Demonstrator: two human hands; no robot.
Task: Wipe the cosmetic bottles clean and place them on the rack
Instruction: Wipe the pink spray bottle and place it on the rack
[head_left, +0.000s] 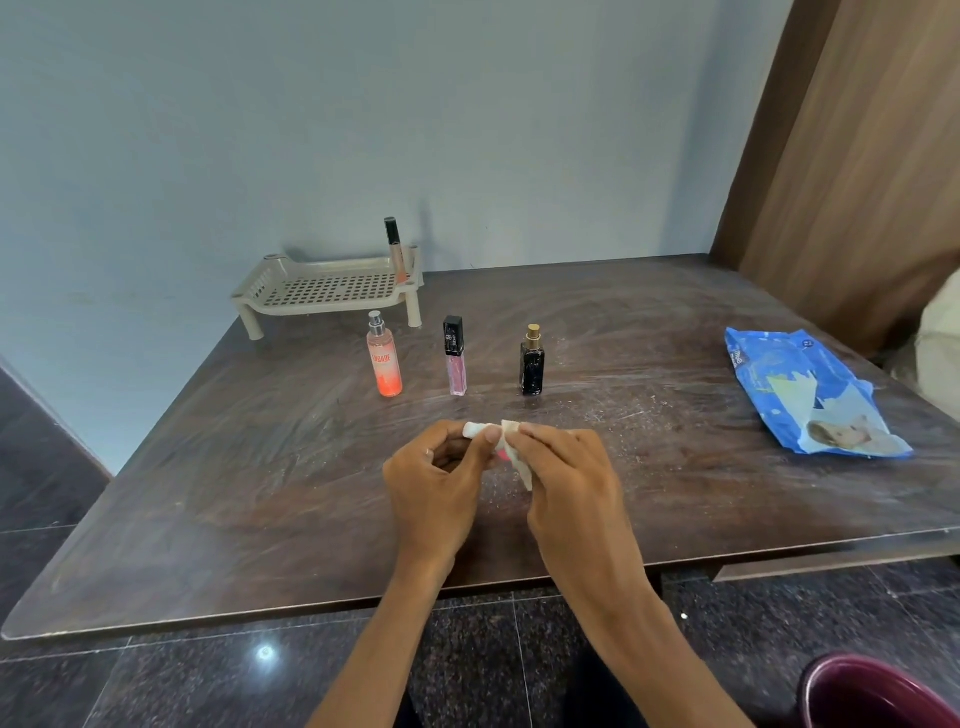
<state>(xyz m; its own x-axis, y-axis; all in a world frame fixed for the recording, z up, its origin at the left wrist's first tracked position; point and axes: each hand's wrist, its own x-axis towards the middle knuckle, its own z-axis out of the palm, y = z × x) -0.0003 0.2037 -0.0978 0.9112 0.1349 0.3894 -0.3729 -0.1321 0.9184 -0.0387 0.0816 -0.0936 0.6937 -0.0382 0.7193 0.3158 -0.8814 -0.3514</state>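
- Left hand (436, 478) pinches a small white-capped bottle (475, 430) between thumb and fingers, over the table (208, 493) at 6 o'clock.
- Right hand (566, 478) grips a white wipe (519, 462), fingers curled, pressing it against that bottle.
- Orange spray bottle (384, 364), pink gloss tube (455, 364) and black perfume bottle (532, 366) stand in a row at 12 o'clock.
- Rack (322, 291) at 11 o'clock holds one upright tube (396, 249) at its right rear corner.
- Blue wipes pack (810, 395) lies at 3 o'clock.

A crumpled blue plastic wipes packet (810, 395) is lying at three o'clock on the dark brown table (208, 493).
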